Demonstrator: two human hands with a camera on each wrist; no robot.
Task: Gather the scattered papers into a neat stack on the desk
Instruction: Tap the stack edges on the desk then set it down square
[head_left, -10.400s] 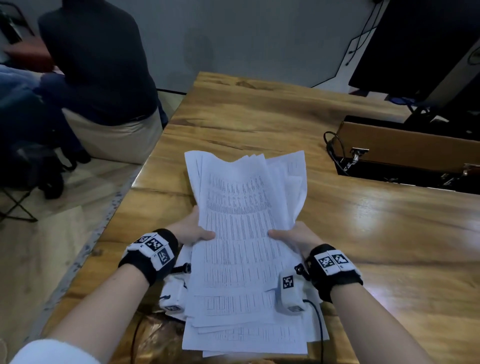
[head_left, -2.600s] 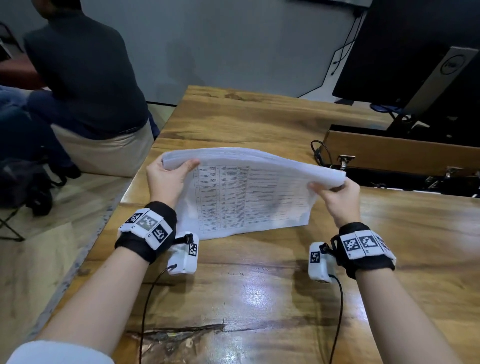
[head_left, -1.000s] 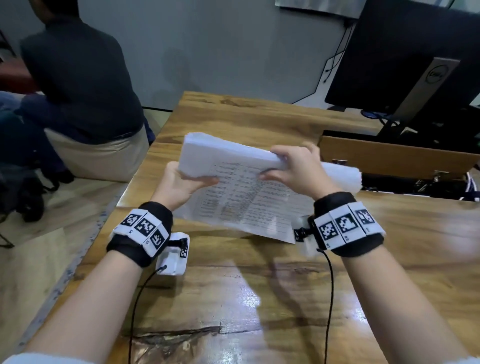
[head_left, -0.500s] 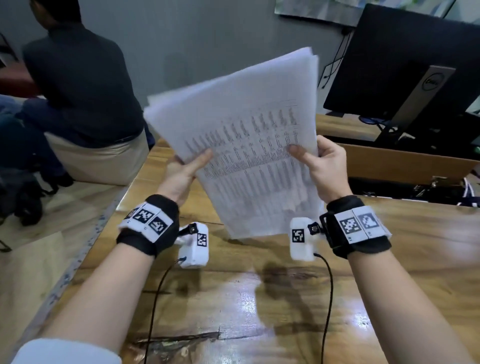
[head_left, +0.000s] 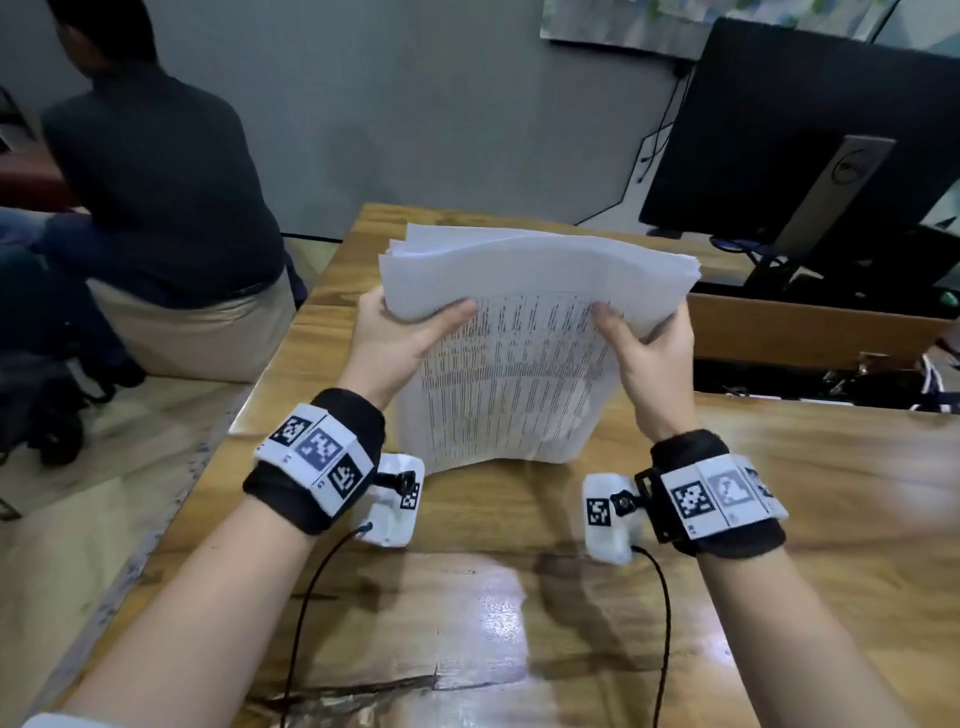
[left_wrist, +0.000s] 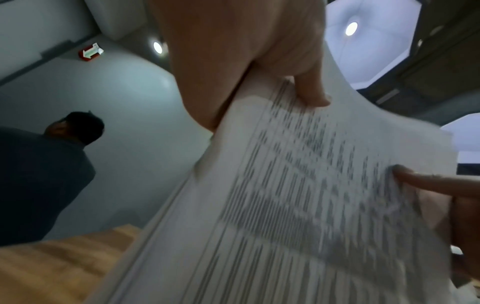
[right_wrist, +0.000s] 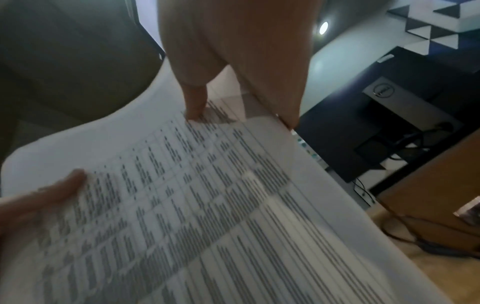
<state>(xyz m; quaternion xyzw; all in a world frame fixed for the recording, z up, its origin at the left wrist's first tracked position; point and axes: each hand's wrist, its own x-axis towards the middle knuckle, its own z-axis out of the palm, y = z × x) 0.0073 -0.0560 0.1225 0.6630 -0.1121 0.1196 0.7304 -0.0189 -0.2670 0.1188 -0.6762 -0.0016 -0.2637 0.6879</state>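
Note:
A thick stack of white printed papers (head_left: 511, 374) stands on its lower edge on the wooden desk (head_left: 467, 597), its top bending away from me. My left hand (head_left: 400, 338) grips the stack's upper left side, thumb across the printed front. My right hand (head_left: 647, 345) grips the upper right side the same way. In the left wrist view the stack of papers (left_wrist: 298, 205) fills the frame under my left hand (left_wrist: 259, 72). The right wrist view shows the stack of papers (right_wrist: 207, 205) pinched by my right hand (right_wrist: 233, 72).
A dark monitor (head_left: 810, 156) on a silver stand is at the back right, behind a wooden cable box (head_left: 810, 332) with wires. A seated person in a dark top (head_left: 156, 197) is off the desk's left edge. The desk's left edge (head_left: 249, 410) runs close to my left wrist.
The stack came down from being held high and tilted in the air; its lower edge now rests on the desk. Both hands still hold its sides.

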